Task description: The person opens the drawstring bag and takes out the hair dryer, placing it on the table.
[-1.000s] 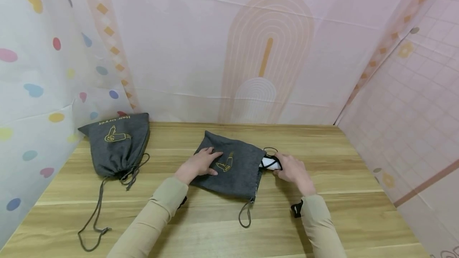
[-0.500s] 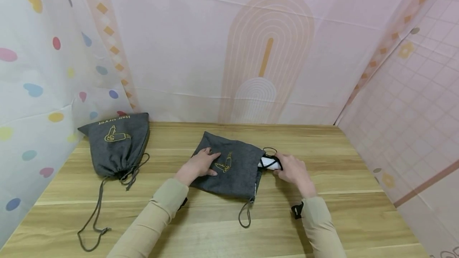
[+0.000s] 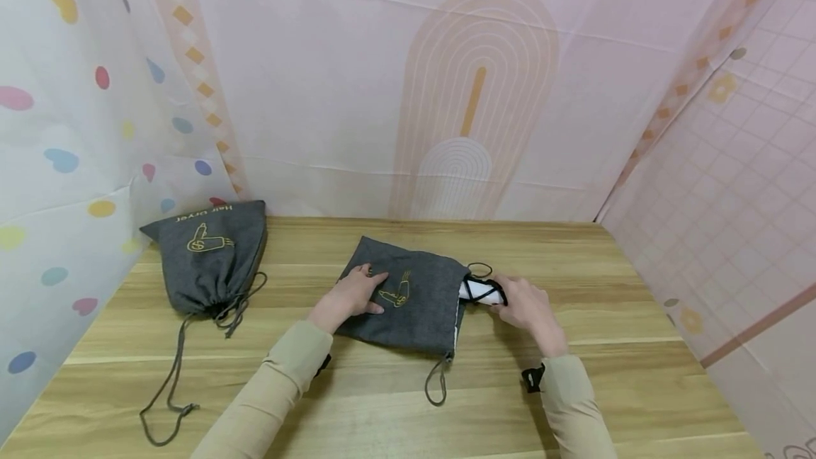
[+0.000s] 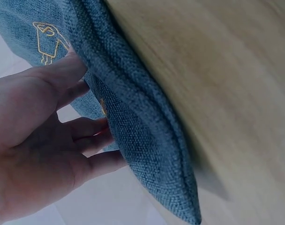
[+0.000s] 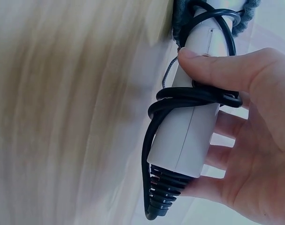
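A dark grey drawstring bag (image 3: 423,317) with a yellow hair-dryer drawing lies in the middle of the wooden table, its mouth to the right. My left hand (image 3: 347,296) grips the bag near its closed end, thumb and fingers spread apart over the cloth. Out of the mouth sticks the white handle of a hair dryer (image 5: 184,133), wound with black cord (image 5: 194,99); the rest is hidden inside the bag. My right hand (image 3: 524,307) holds this handle, thumb on one side and fingers round the other in the right wrist view.
A second grey bag (image 3: 213,261) marked "Hair Dryer" stands at the left back, its neck drawn tight and its cord (image 3: 172,392) trailing toward me. A drawstring loop (image 3: 435,384) hangs from the middle bag. Patterned curtains (image 3: 319,91) border the table (image 3: 605,289).
The bag and my left hand have shifted slightly left. My right hand has moved a little right with the handle, so slightly more of the handle shows.
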`<state>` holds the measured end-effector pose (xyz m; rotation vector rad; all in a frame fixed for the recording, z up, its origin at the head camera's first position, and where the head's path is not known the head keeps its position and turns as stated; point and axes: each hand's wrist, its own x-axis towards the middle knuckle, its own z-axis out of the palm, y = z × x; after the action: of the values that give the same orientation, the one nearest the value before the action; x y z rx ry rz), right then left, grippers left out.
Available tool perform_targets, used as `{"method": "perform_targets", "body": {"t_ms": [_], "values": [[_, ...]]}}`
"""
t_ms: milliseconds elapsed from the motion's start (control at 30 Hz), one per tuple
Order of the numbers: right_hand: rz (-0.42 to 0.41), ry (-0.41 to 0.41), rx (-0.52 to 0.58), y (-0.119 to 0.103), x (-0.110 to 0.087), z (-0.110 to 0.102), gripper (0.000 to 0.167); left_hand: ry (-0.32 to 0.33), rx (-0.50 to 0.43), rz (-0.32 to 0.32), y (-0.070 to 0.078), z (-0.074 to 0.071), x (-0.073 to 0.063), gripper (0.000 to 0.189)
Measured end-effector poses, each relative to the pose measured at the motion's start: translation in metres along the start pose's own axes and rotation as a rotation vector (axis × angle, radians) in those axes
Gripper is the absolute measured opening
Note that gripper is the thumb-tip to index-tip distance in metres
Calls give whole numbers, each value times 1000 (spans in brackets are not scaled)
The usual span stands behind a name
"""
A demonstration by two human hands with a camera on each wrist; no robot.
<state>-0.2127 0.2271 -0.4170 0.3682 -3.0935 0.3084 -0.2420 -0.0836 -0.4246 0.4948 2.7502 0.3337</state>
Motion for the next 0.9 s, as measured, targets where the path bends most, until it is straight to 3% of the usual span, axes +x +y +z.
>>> {"method": "perform_targets", "body": {"t_ms": [367, 567, 733, 900], "values": [[11, -5, 8, 1, -1, 0, 40, 2, 4, -8, 2, 0, -4, 71], [14, -7, 30, 1, -2, 2, 39, 6, 41, 28, 0, 2, -5, 68], [29, -16, 34, 0, -3, 2, 40, 32, 75, 118, 5, 1, -10, 55], [47, -31, 23, -3, -2, 2, 44, 117, 98, 257, 12, 3, -20, 40]]}}
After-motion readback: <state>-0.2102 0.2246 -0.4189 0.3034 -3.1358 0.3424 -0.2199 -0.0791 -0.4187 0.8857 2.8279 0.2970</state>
